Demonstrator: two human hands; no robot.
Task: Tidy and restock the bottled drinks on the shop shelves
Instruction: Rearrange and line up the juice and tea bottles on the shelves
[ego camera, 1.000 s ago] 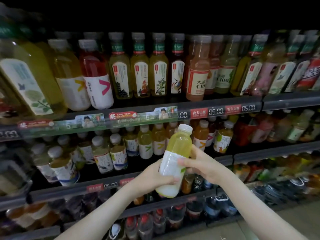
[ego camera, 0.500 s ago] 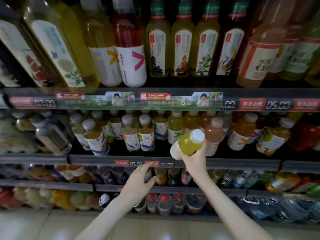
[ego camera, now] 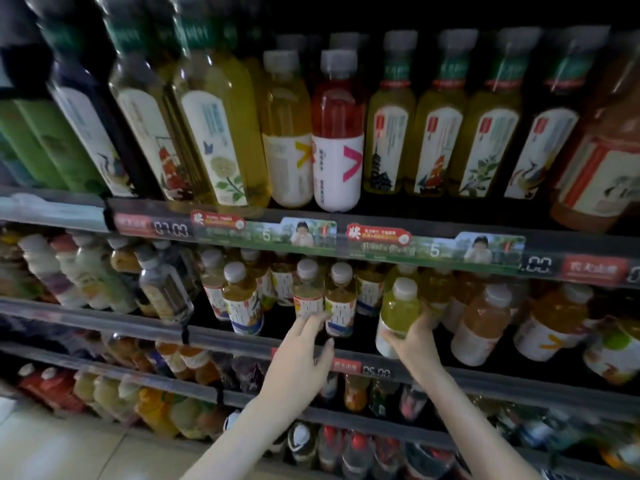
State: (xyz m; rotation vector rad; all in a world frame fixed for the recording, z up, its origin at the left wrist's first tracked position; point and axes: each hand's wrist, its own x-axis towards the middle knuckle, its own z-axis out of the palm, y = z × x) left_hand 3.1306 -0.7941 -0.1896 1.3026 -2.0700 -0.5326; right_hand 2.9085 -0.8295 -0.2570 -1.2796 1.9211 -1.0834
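Note:
My right hand [ego camera: 414,341] grips a yellow-green bottle [ego camera: 396,313] with a white cap and white lower label, holding it nearly upright at the front of the middle shelf [ego camera: 242,341]. My left hand [ego camera: 301,355] reaches to the small tea bottles [ego camera: 308,296] just left of it. Its straight fingers touch the lower label of one of them. Orange juice bottles [ego camera: 481,323] stand right of the held bottle.
Tall tea bottles [ego camera: 388,133] and a red drink [ego camera: 337,133] fill the upper shelf above a price rail [ego camera: 377,240]. Lower shelves hold more small bottles [ego camera: 180,362]. Pale floor [ego camera: 52,452] shows at bottom left.
My right hand has carried the yellow-green bottle into the middle shelf row and stood it up. My left hand rose from the price rail to the small tea bottles.

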